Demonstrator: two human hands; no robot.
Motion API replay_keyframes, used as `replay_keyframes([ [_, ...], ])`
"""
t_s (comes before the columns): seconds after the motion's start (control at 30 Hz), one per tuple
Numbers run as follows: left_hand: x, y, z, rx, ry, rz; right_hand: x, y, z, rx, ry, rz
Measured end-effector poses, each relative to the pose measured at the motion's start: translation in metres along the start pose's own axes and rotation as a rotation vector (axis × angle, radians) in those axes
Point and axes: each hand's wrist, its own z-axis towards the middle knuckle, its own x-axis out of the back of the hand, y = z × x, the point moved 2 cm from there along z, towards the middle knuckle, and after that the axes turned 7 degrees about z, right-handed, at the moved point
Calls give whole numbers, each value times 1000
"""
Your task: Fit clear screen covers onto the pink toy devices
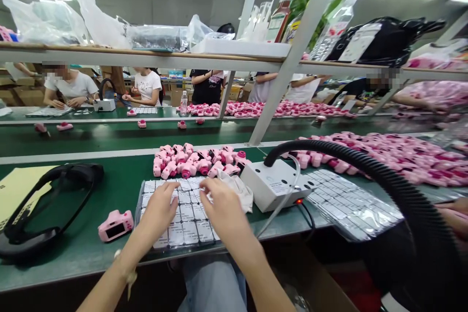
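Note:
A flat tray of square white printed pieces (183, 231), edged with clear plastic, lies before me on the green bench. Over its left side is my left hand (163, 203), thumb and fingers apart, with nothing visible in it. My right hand (224, 204) reaches over the tray's right side, its bent fingers spread at the pieces; whether the fingertips touch them I cannot tell. Left of the tray rests a pink toy camera (116, 226) with a dark screen. Behind the tray is a pile of pink toy cameras (193, 161). A crumpled white cloth (239, 192) lies beside my right hand.
A white box (278, 183) with a red light and thick black hose (365, 170) stands to the right. Beyond it are another tray (351, 202) and more pink cameras (395, 153). Black headgear (54, 204) lies left. Several co-workers sit or stand across the belt (109, 136).

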Motion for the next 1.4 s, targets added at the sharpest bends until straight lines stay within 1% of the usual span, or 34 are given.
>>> replay_keyframes([
  [0.07, -17, -11, 21, 30, -11, 10, -23, -13, 21, -30, -112, 56],
  [0.13, -28, -21, 29, 55, -17, 17, -43, -12, 44, -86, -166, 69],
  [0.23, -33, -32, 26, 69, -21, 6, -63, 3, 63, -148, -211, 67],
  [0.37, -35, -41, 18, 76, -18, -30, -73, 13, 64, -174, -225, 7],
  [0.5, -37, -40, 16, 51, -20, -25, -72, 12, 68, -183, -268, -52],
  [0.63, -40, -38, 15, 11, -24, 18, -70, 10, 72, -179, -281, -92],
  [0.83, -45, -39, 13, -13, -17, 86, -71, 6, 73, -161, -297, -125],
  [0.93, -46, -37, 12, -22, -15, 111, -72, 4, 72, -137, -274, -105],
  [1.07, -46, -34, 12, -28, -17, 136, -71, 2, 69, -104, -206, -45],
  [1.17, -45, -34, 13, -21, -9, 139, -61, 11, 68, -117, -153, 15],
  [1.33, -43, -40, 16, 19, 23, 83, -28, 44, 60, -221, -107, 130],
  [1.4, -42, -42, 17, 27, 23, 59, -22, 50, 54, -247, -93, 157],
])
